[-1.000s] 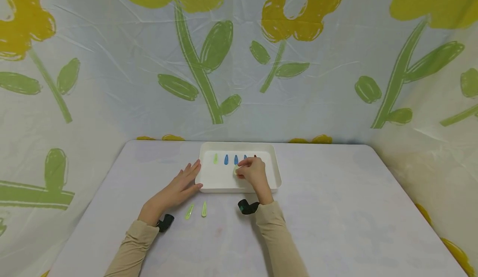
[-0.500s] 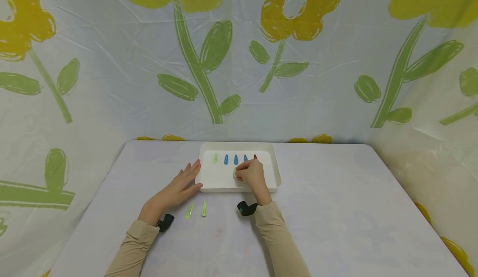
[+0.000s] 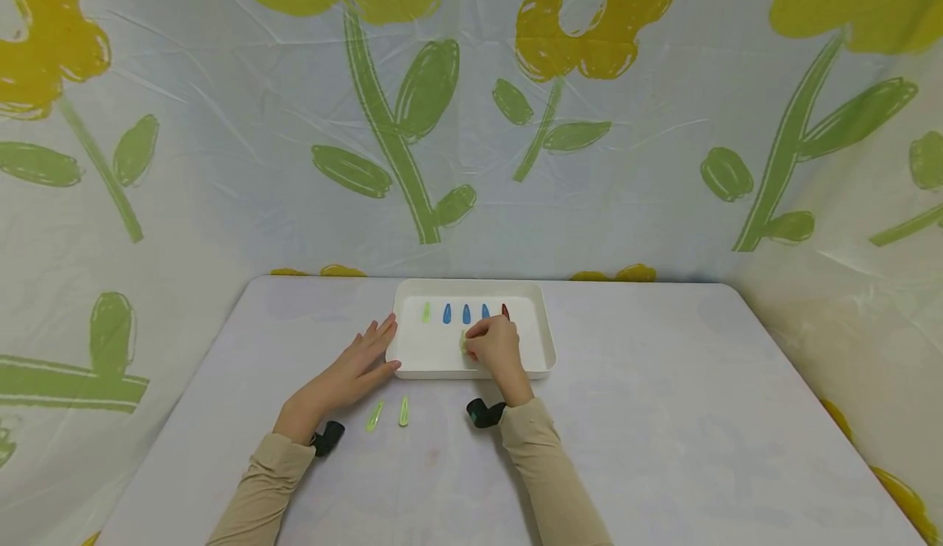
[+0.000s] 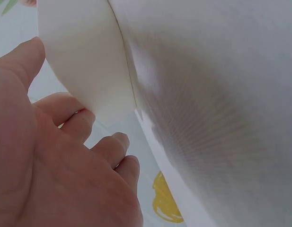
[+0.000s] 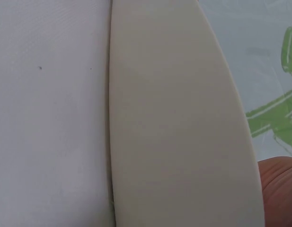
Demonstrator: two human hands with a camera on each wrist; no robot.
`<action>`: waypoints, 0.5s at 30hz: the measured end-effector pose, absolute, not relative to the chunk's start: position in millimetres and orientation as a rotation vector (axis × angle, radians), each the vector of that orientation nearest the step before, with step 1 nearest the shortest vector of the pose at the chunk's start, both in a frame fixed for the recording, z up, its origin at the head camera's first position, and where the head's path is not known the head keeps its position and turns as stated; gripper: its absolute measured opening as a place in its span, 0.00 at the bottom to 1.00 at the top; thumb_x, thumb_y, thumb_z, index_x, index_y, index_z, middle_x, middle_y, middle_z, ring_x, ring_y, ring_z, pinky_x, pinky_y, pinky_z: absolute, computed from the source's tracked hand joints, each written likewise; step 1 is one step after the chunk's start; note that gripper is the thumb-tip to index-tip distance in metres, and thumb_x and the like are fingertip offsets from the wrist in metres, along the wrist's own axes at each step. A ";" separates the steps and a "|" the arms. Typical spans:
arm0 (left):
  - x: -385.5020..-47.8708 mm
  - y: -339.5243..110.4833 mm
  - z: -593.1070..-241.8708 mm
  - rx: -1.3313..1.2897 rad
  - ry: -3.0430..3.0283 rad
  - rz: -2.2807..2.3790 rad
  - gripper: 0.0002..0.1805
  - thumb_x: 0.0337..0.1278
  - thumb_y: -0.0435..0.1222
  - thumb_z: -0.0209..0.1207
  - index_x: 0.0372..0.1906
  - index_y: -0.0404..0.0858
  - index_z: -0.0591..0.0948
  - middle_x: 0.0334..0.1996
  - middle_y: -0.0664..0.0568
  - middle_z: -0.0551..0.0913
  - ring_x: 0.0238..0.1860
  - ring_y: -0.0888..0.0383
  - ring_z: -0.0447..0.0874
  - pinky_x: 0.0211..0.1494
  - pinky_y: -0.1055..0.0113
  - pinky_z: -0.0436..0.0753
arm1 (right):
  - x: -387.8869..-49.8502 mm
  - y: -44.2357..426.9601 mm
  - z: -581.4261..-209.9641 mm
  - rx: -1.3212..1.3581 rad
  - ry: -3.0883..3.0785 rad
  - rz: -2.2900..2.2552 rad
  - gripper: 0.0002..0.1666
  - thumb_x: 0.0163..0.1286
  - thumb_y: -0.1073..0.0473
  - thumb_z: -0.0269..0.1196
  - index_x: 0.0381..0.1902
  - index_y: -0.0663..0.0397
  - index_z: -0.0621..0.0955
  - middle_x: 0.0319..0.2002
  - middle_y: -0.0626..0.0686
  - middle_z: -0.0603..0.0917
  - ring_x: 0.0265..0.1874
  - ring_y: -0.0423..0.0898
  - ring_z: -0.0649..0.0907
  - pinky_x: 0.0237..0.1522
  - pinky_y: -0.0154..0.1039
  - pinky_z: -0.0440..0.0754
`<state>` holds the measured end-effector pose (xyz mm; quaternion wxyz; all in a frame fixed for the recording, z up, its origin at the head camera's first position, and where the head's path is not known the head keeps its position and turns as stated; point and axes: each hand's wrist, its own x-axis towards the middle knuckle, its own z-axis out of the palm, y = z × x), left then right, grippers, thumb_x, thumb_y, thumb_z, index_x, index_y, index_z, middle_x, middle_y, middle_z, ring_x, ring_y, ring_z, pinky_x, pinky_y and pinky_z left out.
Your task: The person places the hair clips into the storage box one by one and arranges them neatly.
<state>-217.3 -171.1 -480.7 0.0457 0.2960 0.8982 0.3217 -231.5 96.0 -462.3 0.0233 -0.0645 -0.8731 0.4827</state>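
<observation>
A shallow white tray [image 3: 467, 375] stands at the back of the table; its outer wall [image 4: 86, 52] fills part of the left wrist view. Resting on the tray's left edge, my left hand [image 3: 345, 376] has its fingers spread. My right hand [image 3: 498, 349] is over the tray and pinches a light green hair clip [image 3: 463, 342], low near the tray floor. Behind it runs a row: a green clip [image 3: 426, 313], three blue clips [image 3: 466, 314] and a dark red clip [image 3: 505, 311]. In the right wrist view, the tray wall [image 5: 179, 118] hides most of that hand.
Two more green hair clips [image 3: 374, 417] [image 3: 403, 412] lie on the table [image 3: 648, 415] in front of the tray, between the forearms. A flower-printed cloth [image 3: 589, 218] hangs behind the table and at both sides.
My right hand has drawn slightly toward me and down with the green hair clip, uncovering more of the blue and red clips. The left hand has stayed on the tray's edge.
</observation>
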 end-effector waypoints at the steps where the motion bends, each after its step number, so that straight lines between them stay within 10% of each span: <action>1: -217.0 -171.0 -480.4 0.904 2.742 0.982 0.40 0.74 0.47 0.53 0.77 0.30 0.52 0.79 0.41 0.47 0.76 0.33 0.42 0.74 0.36 0.45 | -231.4 96.0 -462.9 -0.197 -2.706 1.484 0.02 0.57 0.70 0.68 0.26 0.64 0.87 0.21 0.52 0.84 0.14 0.40 0.79 0.20 0.32 0.79; 15: -216.8 -170.8 -479.7 0.887 2.734 0.975 0.40 0.74 0.46 0.53 0.78 0.31 0.51 0.79 0.43 0.47 0.77 0.34 0.41 0.74 0.37 0.44 | -230.9 88.4 -465.4 -0.111 -2.803 1.129 0.05 0.50 0.70 0.70 0.27 0.58 0.86 0.23 0.50 0.82 0.24 0.47 0.79 0.26 0.40 0.76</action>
